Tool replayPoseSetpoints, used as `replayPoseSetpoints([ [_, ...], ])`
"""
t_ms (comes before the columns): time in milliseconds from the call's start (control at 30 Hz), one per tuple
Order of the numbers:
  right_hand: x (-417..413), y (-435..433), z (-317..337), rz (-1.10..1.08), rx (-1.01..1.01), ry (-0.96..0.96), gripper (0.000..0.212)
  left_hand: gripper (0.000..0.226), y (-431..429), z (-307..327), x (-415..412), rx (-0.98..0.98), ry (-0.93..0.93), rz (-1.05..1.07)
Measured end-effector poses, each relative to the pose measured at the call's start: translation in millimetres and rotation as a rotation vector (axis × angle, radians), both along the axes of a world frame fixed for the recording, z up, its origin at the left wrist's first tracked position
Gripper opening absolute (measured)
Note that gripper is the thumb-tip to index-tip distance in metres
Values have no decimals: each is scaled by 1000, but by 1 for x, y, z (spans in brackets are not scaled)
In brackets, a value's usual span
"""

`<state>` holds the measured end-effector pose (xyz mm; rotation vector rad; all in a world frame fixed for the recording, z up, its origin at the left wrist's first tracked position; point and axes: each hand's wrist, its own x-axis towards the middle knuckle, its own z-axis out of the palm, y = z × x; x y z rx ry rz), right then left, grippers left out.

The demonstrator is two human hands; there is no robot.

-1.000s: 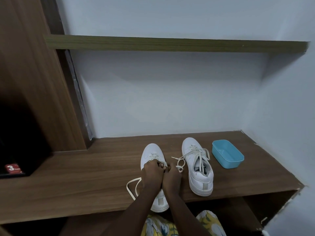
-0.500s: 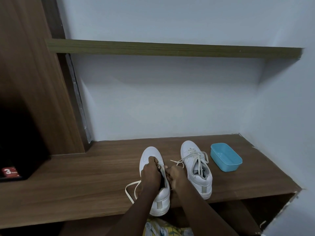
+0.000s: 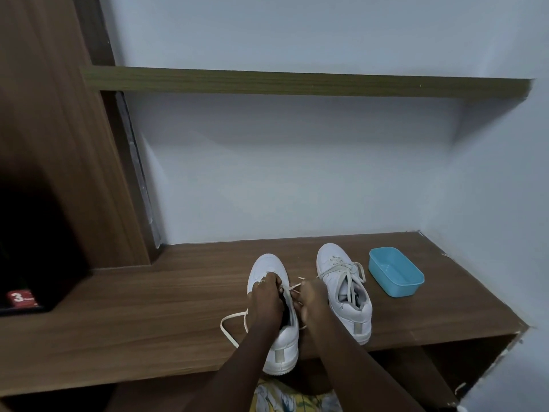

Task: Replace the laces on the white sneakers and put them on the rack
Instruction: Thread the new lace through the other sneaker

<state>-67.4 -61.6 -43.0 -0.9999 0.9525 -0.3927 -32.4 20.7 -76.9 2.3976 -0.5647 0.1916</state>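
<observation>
Two white sneakers stand toe-away on a wooden shelf (image 3: 148, 316). My left hand (image 3: 265, 298) grips the left sneaker (image 3: 267, 269) over its tongue and eyelets. My right hand (image 3: 312, 298) pinches a cream lace (image 3: 292, 289) that runs across to that shoe's eyelets. A loose loop of the same lace (image 3: 230, 325) trails on the shelf left of the shoe. The right sneaker (image 3: 344, 289) stands fully laced, its lace ends hanging loose over the tongue.
A light blue plastic tub (image 3: 395, 275) sits on the shelf right of the sneakers. A thin upper shelf (image 3: 297, 81) crosses the pale wall above. A wooden cabinet side (image 3: 59, 144) stands at the left, with a dark compartment holding a red label (image 3: 20, 298).
My hands have parted: the right one drew the lace out to the right of the left sneaker, while the left one stayed over the tongue. The camera tilted upward slightly.
</observation>
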Motion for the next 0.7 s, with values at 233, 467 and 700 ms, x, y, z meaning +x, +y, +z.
replayPoseSetpoints([
  [233, -12, -43, 17, -146, 125, -174, 27, 17, 3, 5, -2, 92, -46, -4],
  [467, -44, -109, 40, -309, -320, 30, 20, 13, 3, 4, -3, 63, -76, 11],
  [700, -36, -74, 41, 105, -784, 157, 22, 15, 3, 3, -4, 105, -54, 36],
])
